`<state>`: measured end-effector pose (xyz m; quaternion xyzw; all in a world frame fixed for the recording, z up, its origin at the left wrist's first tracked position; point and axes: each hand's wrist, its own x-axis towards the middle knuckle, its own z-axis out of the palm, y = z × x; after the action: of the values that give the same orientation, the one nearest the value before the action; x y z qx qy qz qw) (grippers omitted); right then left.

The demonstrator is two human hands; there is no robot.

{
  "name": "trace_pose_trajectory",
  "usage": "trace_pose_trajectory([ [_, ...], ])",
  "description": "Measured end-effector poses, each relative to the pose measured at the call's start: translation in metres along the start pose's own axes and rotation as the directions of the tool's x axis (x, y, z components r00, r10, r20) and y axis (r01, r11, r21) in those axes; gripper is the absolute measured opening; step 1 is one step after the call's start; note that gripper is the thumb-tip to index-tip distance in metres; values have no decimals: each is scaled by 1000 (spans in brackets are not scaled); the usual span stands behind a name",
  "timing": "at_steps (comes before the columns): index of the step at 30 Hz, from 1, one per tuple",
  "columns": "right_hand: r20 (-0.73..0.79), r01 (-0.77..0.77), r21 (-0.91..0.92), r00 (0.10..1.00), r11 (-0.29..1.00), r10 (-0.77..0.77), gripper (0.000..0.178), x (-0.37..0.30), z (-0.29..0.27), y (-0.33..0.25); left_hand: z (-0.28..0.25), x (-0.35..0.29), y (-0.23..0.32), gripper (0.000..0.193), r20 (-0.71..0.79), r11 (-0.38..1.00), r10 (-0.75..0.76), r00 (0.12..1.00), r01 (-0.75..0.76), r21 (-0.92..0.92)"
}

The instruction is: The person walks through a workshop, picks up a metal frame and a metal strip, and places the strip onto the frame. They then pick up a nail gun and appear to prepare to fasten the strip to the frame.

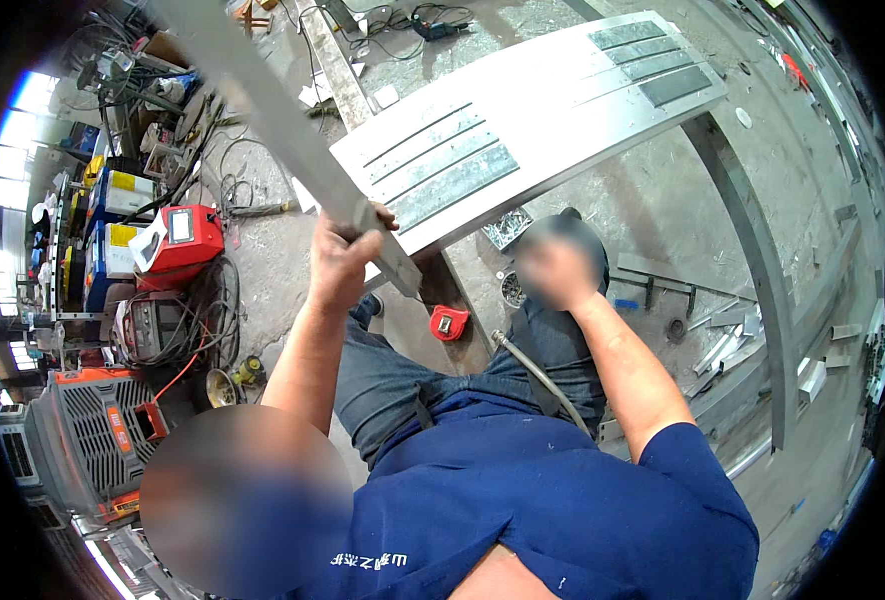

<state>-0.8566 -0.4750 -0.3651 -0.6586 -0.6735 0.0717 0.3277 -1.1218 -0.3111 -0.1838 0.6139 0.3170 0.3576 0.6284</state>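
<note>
Gripping a long grey metal bar (291, 140) close to its lower end, the left hand (343, 258) is closed round it with the fingers curled over the edge; most of the bar's length slants from the grip toward the upper left, while a short stub juts past the hand toward the lower right; just below that stub is a red tape measure (448, 323), though I cannot tell whether the two touch; the bar crosses in front of the left side of a pale metal panel (548, 105); the right hand (558, 270), blurred, is over the right leg (563, 345), and I cannot tell what it holds; a tray of small metal parts (506, 230) is near it.
</note>
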Motion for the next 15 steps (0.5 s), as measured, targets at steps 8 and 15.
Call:
trace_pose_trajectory([
  [8,-33,-84,50,996,995,85,19,5,-25,-30,3,-24,18,21,-148,980,130,980,-150,-134],
  [15,-5,-218,175,975,960,222,21,10,-36,-36,-20,-25,42,14,-345,866,24,938,-192,-461],
])
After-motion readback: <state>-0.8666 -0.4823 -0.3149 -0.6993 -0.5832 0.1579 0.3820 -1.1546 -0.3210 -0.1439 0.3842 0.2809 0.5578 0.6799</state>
